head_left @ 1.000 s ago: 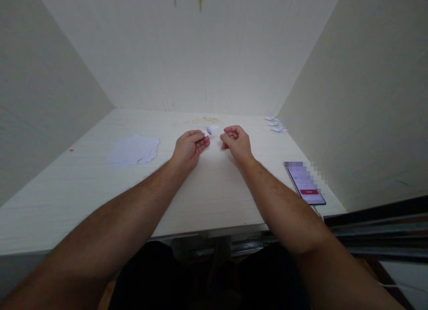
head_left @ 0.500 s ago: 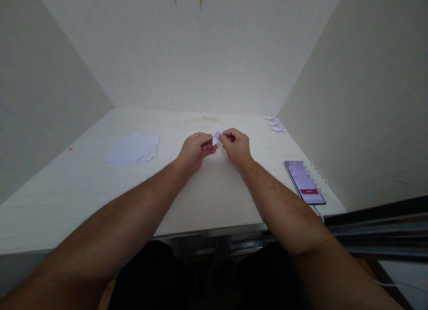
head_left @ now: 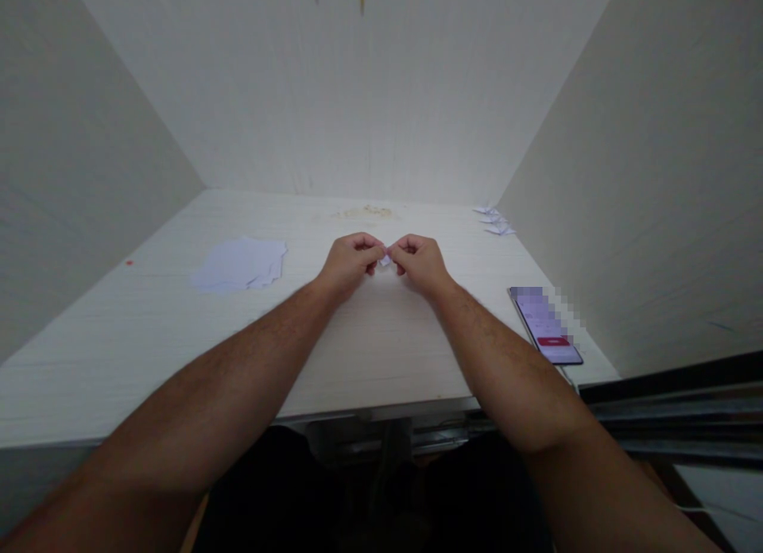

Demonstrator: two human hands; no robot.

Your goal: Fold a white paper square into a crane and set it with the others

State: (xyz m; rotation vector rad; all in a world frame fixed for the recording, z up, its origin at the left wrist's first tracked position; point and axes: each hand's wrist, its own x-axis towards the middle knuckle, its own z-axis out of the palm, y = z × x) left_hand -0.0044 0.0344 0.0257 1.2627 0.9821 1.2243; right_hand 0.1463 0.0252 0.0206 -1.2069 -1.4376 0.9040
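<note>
A small folded piece of white paper (head_left: 385, 260) is pinched between my two hands above the middle of the table. My left hand (head_left: 353, 261) grips it from the left with thumb and forefinger, the other fingers curled under. From the right, my right hand (head_left: 419, 261) pinches it too, its fingertips touching or nearly touching those of the left. Most of the paper is hidden behind the fingers, so its exact folded shape does not show.
A loose pile of white paper sheets (head_left: 242, 263) lies on the white table (head_left: 381, 338) at left. Several folded white paper pieces (head_left: 494, 221) sit at the back right corner. A phone (head_left: 545, 326) with a cable rests near the right edge. Walls enclose three sides.
My left fingers have closed in from a looser, more open hold, and both hands' fingertips have come together. Less of the folded paper shows now.
</note>
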